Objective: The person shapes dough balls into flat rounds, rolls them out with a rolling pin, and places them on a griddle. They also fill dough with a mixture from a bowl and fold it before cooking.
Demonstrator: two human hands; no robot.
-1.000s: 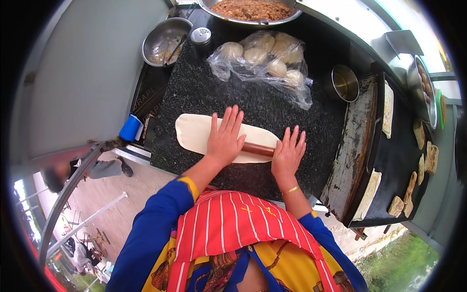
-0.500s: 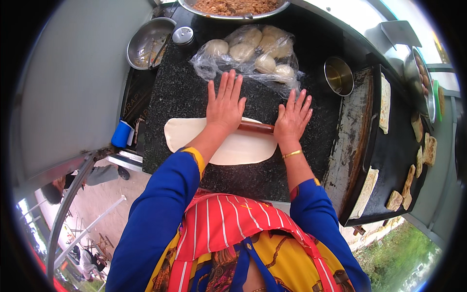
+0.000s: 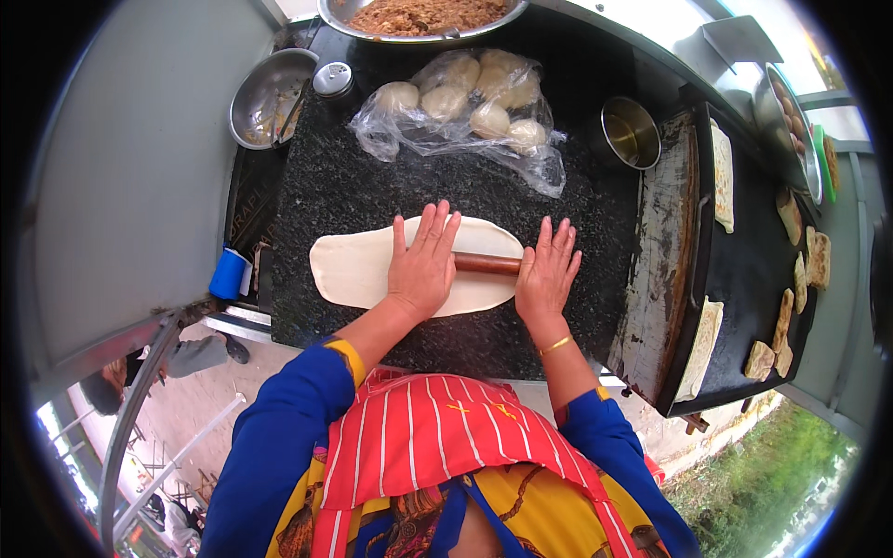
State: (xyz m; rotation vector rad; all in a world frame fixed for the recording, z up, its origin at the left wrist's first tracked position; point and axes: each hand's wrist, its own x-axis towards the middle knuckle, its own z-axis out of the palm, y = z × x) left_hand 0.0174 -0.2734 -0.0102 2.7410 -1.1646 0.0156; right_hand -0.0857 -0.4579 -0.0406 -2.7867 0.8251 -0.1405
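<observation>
A flat, oblong sheet of pale dough (image 3: pixel 349 268) lies on the dark speckled stone counter (image 3: pixel 321 200). Across its right part rests a brown wooden rolling pin (image 3: pixel 487 264), pointing left to right. My left hand (image 3: pixel 423 270) lies over the pin's left end with the fingers stretched out and pointing away from me. Over the right end, at the dough's right edge, is my right hand (image 3: pixel 547 277), its fingers also straight and slightly spread. Both palms bear on the pin without the fingers wrapping round it; the palms hide its ends.
Beyond the dough sits a clear plastic bag (image 3: pixel 535 170) with several dough balls. A shaker (image 3: pixel 333 80) and metal bowl (image 3: pixel 244 116) stand far left, a filling bowl (image 3: pixel 428 39) at the back. Right are an oil cup (image 3: pixel 631 135) and a griddle (image 3: pixel 735 298) with flatbreads.
Both hands have drawn back toward me, bringing the rolling pin from near the dough's far edge to about its middle. The whole view has shifted slightly.
</observation>
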